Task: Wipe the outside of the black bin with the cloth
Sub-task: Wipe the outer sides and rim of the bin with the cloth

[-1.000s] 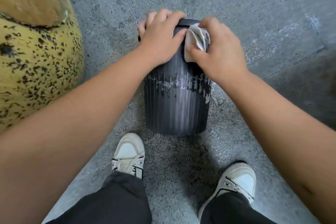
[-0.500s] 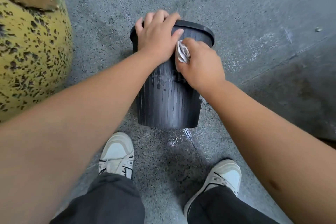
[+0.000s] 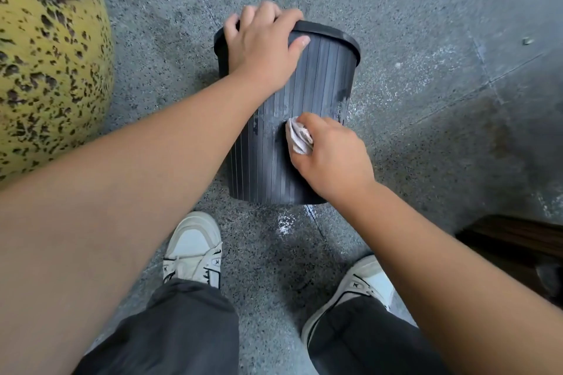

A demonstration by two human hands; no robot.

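Down the ribbed wall the right hand [image 3: 330,158] has slid since half a second ago — from just under the rim to about mid-height — its fingers curled round a crumpled white cloth [image 3: 298,137] pressed against the black bin [image 3: 320,76]. Pale smears mark the plastic beside the cloth. On the rim, the left hand [image 3: 262,49] grips as before, fingers hooked over the far edge, thumb on the outer wall. Upright on the speckled concrete floor [image 3: 426,39], the bin stands ahead of two white sneakers [image 3: 195,248] — a mottled yellow pot [image 3: 51,70] sits to its left.
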